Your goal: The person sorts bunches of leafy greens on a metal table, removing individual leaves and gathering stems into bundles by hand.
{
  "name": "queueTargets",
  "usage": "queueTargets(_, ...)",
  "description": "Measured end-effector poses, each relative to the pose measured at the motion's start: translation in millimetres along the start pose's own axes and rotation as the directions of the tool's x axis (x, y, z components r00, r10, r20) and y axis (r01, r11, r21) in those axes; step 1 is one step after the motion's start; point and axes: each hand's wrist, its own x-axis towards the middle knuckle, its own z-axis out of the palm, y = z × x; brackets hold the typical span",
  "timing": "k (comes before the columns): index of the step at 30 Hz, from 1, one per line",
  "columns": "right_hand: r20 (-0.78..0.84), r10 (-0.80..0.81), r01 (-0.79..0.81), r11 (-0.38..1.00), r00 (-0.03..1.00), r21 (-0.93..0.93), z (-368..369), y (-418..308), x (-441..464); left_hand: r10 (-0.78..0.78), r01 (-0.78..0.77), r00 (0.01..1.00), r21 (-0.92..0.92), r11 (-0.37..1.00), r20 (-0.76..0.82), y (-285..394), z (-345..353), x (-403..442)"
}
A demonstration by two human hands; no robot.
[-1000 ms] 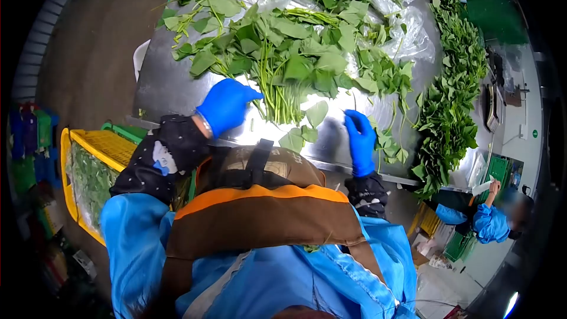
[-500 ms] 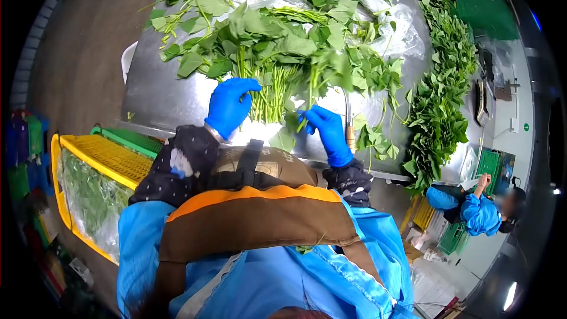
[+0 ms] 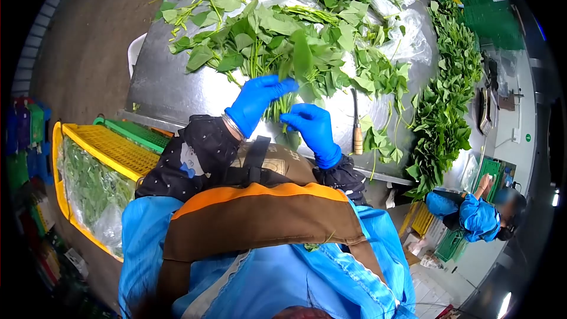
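Both my hands wear blue gloves above the near edge of the metal table (image 3: 165, 91). Between them stands a leafy green stem (image 3: 286, 106), its upper leaf blurred by motion. My right hand (image 3: 313, 129) pinches this stem low down, fingertips pressed together. Higher up, the fingers of my left hand (image 3: 257, 103) close on the same stem, just under the leaf. Behind my hands lies a pile of leafy greens (image 3: 254, 38), its cut stems partly hidden by my left hand. A wooden-handled knife (image 3: 358, 139) with a thin blade lies to the right of my right hand.
Clear plastic bags (image 3: 407, 38) lie among the greens. A long row of leafy bunches (image 3: 443, 106) lines the table's right side. At left stands a yellow crate (image 3: 112, 147) of bagged greens, near a green crate (image 3: 133, 134). A co-worker (image 3: 478, 215) in blue is at far right.
My left hand has moved right, from beside the cut stems to the single stem. My right hand, with that stem, has shifted slightly left, so the hands are closer together.
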Motion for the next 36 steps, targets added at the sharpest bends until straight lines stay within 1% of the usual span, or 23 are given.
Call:
queueTargets(2, -0.107, -0.007, 0.022, 0.990, 0.994, 0.139, 2, -8, -2, 0.060, -0.073, 0.988, -0.088, 0.993, -0.145, -1, -7, 2)
queueTargets(4, -0.042, -0.096, 0.091, 0.991, 0.995, -0.100, -9, 0, -7, 0.155, -0.231, 0.964, -0.397, 0.889, -0.214, -10, -34, 17)
queueTargets(6, -0.158, 0.026, 0.006, 0.980, 0.987, 0.200, -12, -8, -23, 0.133, -0.300, 0.921, -0.448, 0.842, -0.366, 5, -57, 15)
queueTargets(7, -0.207, -0.156, 0.238, 0.852, 0.966, 0.467, -21, 5, -20, 0.112, -0.276, 0.930, -0.463, 0.842, -0.350, 15, -56, 11)
queueTargets(9, -0.242, -0.057, 0.225, 0.613, 0.969, 0.757, -35, 8, -12, 0.069, -0.230, 0.944, -0.491, 0.840, -0.324, 28, -50, 0)
queueTargets(10, -0.209, -0.032, 0.184, 0.613, 0.977, 0.768, -28, -17, -9, 0.057, -0.215, 0.949, -0.501, 0.839, -0.311, 29, -45, -1)
queueTargets(12, 0.065, -0.136, 0.103, 0.924, 0.989, 0.368, -22, -15, 6, 0.029, -0.173, 0.962, -0.520, 0.836, -0.273, 28, -33, -3)
queueTargets(13, 0.135, -0.119, 0.089, 0.974, 0.984, 0.208, -7, -27, 7, 0.035, -0.161, 0.971, -0.540, 0.826, -0.235, 23, -31, -1)
queueTargets(14, 0.106, -0.144, 0.128, 0.981, 0.984, 0.145, 9, -23, 11, 0.031, -0.157, 0.972, -0.542, 0.825, -0.234, 22, -29, -1)
queueTargets(16, 0.349, 0.126, -0.210, 0.954, 0.928, 0.212, 18, -7, 20, 0.029, -0.160, 0.970, -0.547, 0.822, -0.240, 20, -28, 0)
queueTargets(18, 0.478, 0.108, -0.142, 0.989, 0.871, 0.035, 25, -5, 12, 0.260, -0.241, 0.962, -0.703, 0.669, -0.083, 24, -64, 2)
queueTargets(20, 0.367, 0.096, -0.044, 0.988, 0.925, -0.147, 23, 7, 14, 0.357, -0.397, 0.908, -0.720, 0.569, -0.218, 44, -85, -14)
queueTargets(22, 0.139, -0.018, 0.064, 0.941, 0.990, -0.334, 22, 13, 28, 0.290, -0.549, 0.820, -0.533, 0.644, -0.493, 54, -89, -35)
queueTargets(23, 0.033, -0.082, 0.089, 0.909, 0.996, -0.408, 23, 14, 37, 0.264, -0.526, 0.825, -0.510, 0.681, -0.499, 46, -95, -42)
queueTargets(24, 0.036, -0.147, 0.142, 0.817, 0.989, -0.558, 27, 4, 45, 0.209, -0.499, 0.845, -0.584, 0.640, -0.492, 33, -92, -46)
queueTargets(26, 0.150, -0.164, 0.218, 0.578, 0.975, -0.787, 39, 9, 65, 0.100, -0.358, 0.872, -0.485, 0.798, -0.479, 8, -70, -60)
queueTargets(29, 0.088, -0.174, 0.148, 0.370, 0.981, -0.917, 59, 27, 86, -0.185, 0.010, 0.965, -0.682, 0.731, -0.184, -52, -70, -75)
queueTargets(30, 0.060, -0.151, 0.113, 0.369, 0.987, -0.922, 59, 31, 91, -0.231, 0.140, 0.973, -0.735, 0.664, -0.024, -55, -70, -81)
queueTargets(32, 0.014, -0.100, 0.050, 0.364, 0.995, -0.930, 57, 37, 97, -0.187, 0.142, 0.982, -0.678, 0.721, 0.007, -50, -73, -91)
queueTargets(33, 0.019, -0.108, 0.075, 0.542, 0.994, -0.837, 48, 32, 96, -0.191, 0.136, 0.982, -0.667, 0.733, -0.010, -47, -75, -93)
queueTargets(34, 0.032, -0.183, 0.177, 0.874, 0.983, -0.451, 38, 32, 97, -0.190, 0.128, 0.982, -0.654, 0.745, -0.025, -43, -77, -94)
queueTargets(35, 0.020, -0.025, 0.029, 0.980, 0.999, -0.196, 21, 27, 97, -0.209, 0.057, 0.963, -0.624, 0.780, -0.173, -37, -79, -91)
queueTargets(36, 0.050, 0.141, -0.144, 0.987, 0.989, 0.070, 15, 2, 88, -0.145, -0.058, 0.967, -0.732, 0.679, -0.211, -46, -93, -82)
